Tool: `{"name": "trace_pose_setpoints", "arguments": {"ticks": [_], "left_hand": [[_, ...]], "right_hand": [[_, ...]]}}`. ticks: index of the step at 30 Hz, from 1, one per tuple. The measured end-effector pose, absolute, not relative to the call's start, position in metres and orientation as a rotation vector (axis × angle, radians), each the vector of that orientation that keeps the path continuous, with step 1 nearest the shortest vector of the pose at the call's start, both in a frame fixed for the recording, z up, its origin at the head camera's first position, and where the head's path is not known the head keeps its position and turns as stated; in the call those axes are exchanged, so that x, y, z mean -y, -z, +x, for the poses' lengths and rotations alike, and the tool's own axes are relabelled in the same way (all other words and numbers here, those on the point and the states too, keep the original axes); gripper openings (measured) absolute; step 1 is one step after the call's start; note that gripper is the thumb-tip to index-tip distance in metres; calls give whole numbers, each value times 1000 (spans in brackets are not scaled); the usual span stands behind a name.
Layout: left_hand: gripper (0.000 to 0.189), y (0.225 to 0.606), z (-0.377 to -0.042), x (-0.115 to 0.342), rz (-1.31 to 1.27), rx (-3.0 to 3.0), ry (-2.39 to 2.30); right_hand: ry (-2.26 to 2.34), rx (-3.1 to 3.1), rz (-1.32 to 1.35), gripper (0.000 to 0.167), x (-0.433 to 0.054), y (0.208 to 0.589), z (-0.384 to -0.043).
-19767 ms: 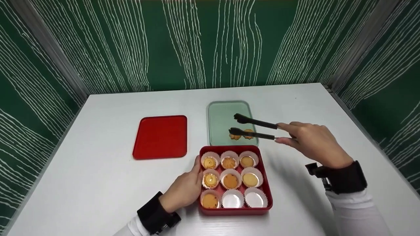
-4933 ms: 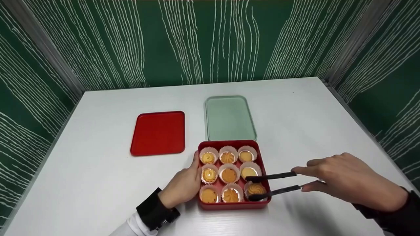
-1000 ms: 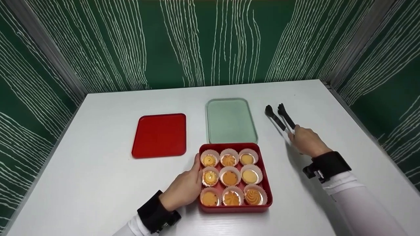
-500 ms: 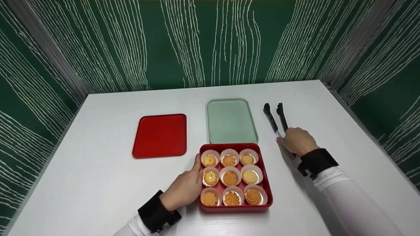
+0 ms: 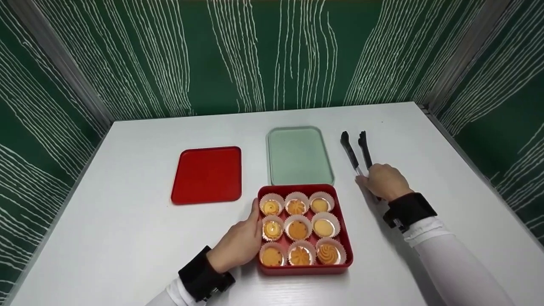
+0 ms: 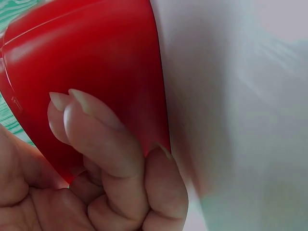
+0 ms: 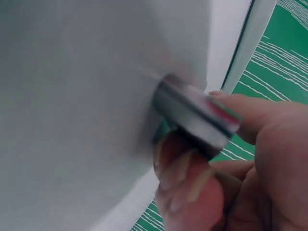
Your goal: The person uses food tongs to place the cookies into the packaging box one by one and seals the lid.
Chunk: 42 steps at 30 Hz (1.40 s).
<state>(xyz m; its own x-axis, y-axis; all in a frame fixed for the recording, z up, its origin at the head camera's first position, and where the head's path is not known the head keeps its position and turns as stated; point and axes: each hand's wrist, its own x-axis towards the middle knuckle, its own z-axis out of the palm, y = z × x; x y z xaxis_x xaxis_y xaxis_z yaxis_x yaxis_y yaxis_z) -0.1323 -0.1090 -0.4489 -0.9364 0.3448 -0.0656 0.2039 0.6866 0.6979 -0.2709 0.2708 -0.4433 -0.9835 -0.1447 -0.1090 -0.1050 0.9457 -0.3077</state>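
A red square box [image 5: 306, 270] holds rows of white paper cups, each with a cookie [image 5: 327, 254] in it. My left hand [image 5: 238, 244] rests against the box's left side in the head view. In the left wrist view its loosely bent fingers [image 6: 103, 139] lie in front of the red wall, fingertips towards it. My right hand [image 5: 386, 182] grips black-tipped metal tongs [image 5: 349, 148] low over the table, right of the green tray. Their arms stand apart with nothing between them, tips pointing away from me. In the right wrist view the tongs' metal end [image 7: 192, 110] shows among my fingers.
The pale green tray [image 5: 297, 153] lies bare just behind the box. To its left is a flat red lid or tray [image 5: 207, 175]. Green walls with white streaks [image 5: 297, 55] bound the white table [image 5: 136, 238] at the back and sides.
Two cookies left the green tray for the last two cups, where the tongs were seen. Then the right hand moved with the tongs to the tray's right, turning them to point away. The left hand stayed.
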Motion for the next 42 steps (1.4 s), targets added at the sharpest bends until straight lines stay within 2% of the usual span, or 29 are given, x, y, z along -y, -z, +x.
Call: {"name": "trace_pose_setpoints", "arguments": {"ticks": [4,9,13,19,28,42], "left_hand": [[63,449,-131,109,443,-2696,-1093],[62,449,-131,110,474,-2709,-1083],[62,449,-133,111,490,-2727,-1072],[63,447,-133,110,459,-2723,-1068],[64,447,-133,112,434,-2717,-1070],[64,446,-142,118,432,-2685,-1099]], "right_hand": [[448,-3074,-247,50,-268,438,-263],[604,-3204,-451,40,-251,421,-238],[824,-2960,-554,43,-229,413,-213],[994,-2653,-568,43,-212,423,-188],[1070,-2650,-567,51,-207,440,-183],[1079,-2766,-616,46,-199,443,-186]]}}
